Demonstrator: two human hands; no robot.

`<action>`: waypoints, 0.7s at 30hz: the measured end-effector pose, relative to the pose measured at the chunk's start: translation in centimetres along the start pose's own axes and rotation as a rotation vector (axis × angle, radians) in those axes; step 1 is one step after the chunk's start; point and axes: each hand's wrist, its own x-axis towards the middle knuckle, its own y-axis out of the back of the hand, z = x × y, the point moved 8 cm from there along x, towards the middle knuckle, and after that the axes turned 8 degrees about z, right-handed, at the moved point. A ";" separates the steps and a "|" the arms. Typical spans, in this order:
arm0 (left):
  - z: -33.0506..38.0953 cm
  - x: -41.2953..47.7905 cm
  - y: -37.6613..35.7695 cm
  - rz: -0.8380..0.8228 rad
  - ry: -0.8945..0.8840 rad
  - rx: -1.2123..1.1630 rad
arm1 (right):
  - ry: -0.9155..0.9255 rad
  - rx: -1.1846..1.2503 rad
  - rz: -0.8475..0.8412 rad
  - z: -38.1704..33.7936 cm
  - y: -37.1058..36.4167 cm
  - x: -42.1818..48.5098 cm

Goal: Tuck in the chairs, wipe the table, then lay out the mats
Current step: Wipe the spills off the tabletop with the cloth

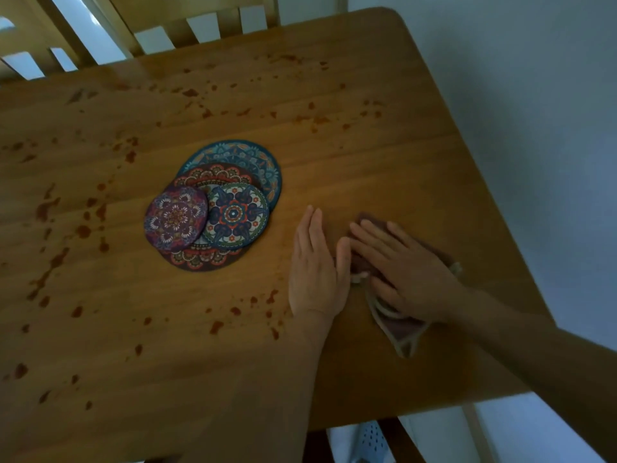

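Observation:
A wooden table (367, 155) is spattered with reddish-brown stains over its left, far and near parts. A pile of several round patterned mats (213, 208) lies near the middle, small ones overlapping larger ones. My right hand (404, 272) presses flat on a dull red cloth (400, 325) with a pale border, right of the mats. My left hand (317, 262) rests flat on the bare wood just left of the cloth, fingers straight, its thumb touching the cloth's edge. Most of the cloth is hidden under my right hand.
Two wooden slatted chair backs (200, 25) stand against the far edge of the table. The table's right edge runs diagonally beside a pale floor (534, 128). Below the near edge a chair frame (394, 439) shows.

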 end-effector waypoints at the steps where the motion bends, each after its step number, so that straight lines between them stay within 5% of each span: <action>1: 0.0 0.0 -0.1 -0.010 -0.002 0.002 | 0.000 -0.004 -0.003 0.7 0.1 -2.2; 5: 0.4 0.0 -0.5 -0.031 -0.030 0.031 | -0.167 -0.012 0.056 5.4 1.9 -5.4; 12: 0.4 0.2 -1.5 -0.050 -0.107 0.156 | -0.575 -0.083 0.214 11.5 2.9 2.7; 21: 0.6 0.3 -0.6 -0.037 -0.076 0.060 | -0.460 -0.068 0.180 1.5 0.7 2.1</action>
